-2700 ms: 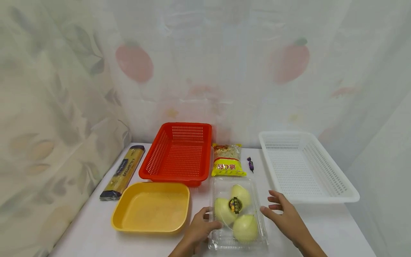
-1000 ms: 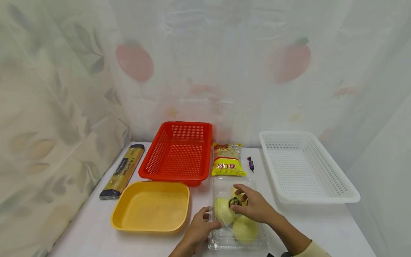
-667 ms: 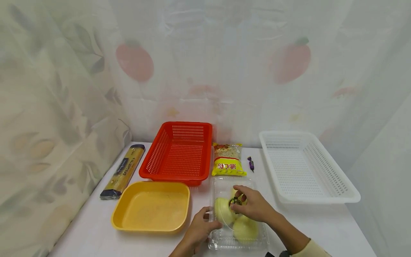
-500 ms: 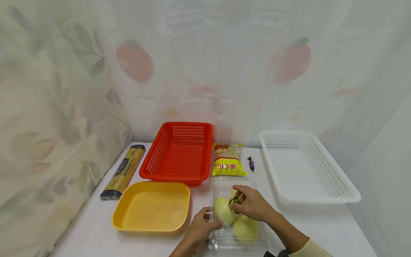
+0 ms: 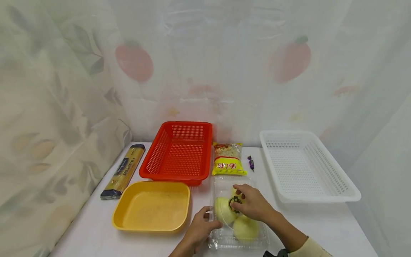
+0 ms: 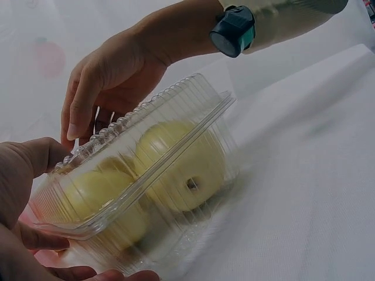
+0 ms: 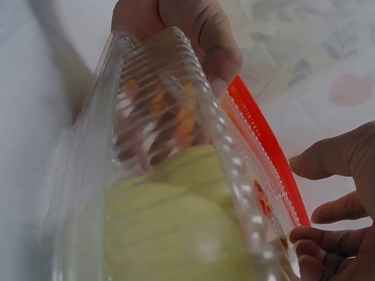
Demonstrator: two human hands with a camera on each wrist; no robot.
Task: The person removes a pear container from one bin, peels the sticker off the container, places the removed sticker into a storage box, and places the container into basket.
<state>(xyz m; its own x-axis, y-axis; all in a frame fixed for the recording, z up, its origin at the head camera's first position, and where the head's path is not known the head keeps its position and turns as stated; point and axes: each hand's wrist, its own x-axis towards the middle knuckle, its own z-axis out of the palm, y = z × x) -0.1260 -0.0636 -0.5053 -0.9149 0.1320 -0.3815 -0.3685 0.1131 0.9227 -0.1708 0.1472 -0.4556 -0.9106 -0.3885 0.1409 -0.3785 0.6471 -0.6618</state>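
A clear plastic clamshell box (image 5: 236, 245) stands on the white table, its lid down. Through it show several pale yellow-green round fruits (image 5: 246, 228), like pears or apples; the kind is not certain. My left hand (image 5: 199, 226) grips the box's left side, thumb over the lid's edge, some fingers lower down along the wall. Above the lid is my right hand (image 5: 253, 205), thumb tip at the round black sticker (image 5: 236, 210), fingers loosely bent and apart. In the right wrist view its fingers (image 7: 328, 158) lie close to the lid; contact is hard to tell.
A yellow tub (image 5: 151, 207) stands left of the box, behind it a red basket (image 5: 207, 157). Spaghetti (image 5: 123, 171) lies at far left. Behind the box are a yellow pasta bag (image 5: 228, 164) and a small purple-wrapped sweet (image 5: 251, 163). At right is a white basket (image 5: 321, 198).
From beside the box's right edge, my right hand has moved left over the lid to the sticker, where it has stayed nearly still for the last second. The left hand keeps its grip.
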